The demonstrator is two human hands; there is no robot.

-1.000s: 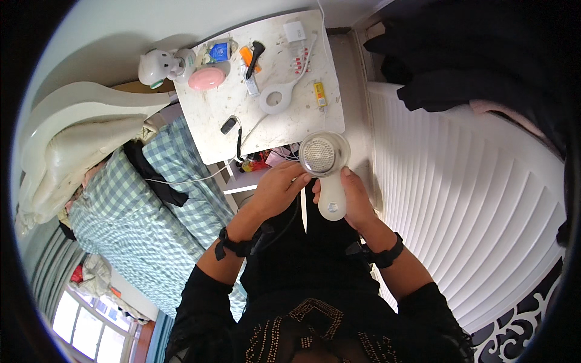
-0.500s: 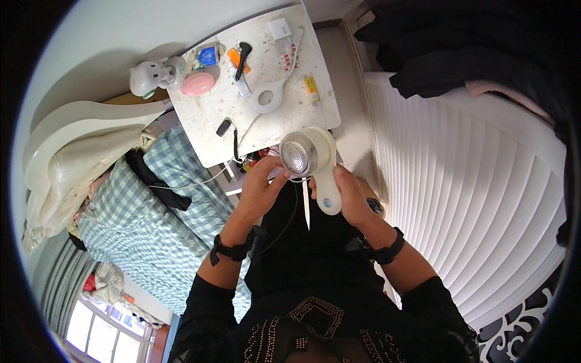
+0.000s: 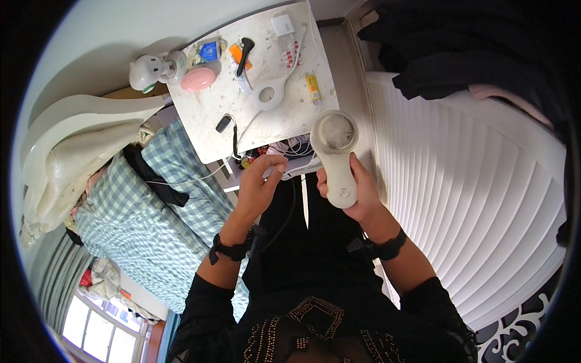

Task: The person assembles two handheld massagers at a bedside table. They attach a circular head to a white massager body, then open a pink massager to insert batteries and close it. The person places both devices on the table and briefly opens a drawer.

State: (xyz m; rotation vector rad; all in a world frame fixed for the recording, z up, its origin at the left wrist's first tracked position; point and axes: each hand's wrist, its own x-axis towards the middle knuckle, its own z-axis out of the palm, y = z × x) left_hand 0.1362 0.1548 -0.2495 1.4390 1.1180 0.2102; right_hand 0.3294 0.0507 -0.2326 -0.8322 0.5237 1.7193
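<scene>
A white fabric shaver (image 3: 340, 175) is upright in my right hand (image 3: 365, 192), which grips its handle from the right. Its round head (image 3: 336, 132) has a clear cover, with greyish matter showing behind it. The metal screen is not visible from this side. To the left of the shaver and apart from it is my left hand (image 3: 261, 181), its fingers loosely bent and the thumb near the index finger. I see nothing held there. Beyond both hands, an open drawer (image 3: 284, 169) under the white table (image 3: 200, 136) holds cables and small items.
On the table are a white ring-headed device (image 3: 268, 94), a pink oval case (image 3: 198, 79), a black-handled tool (image 3: 244, 55), a yellow packet (image 3: 312, 88) and a white charger (image 3: 282, 25). A checkered bed (image 3: 157, 224) lies left; a white ridged panel (image 3: 460, 193) stands right.
The fabric shaver has moved right, away from my left hand, and turned so its clear cover faces up instead of the metal screen. My left hand has let go of its head.
</scene>
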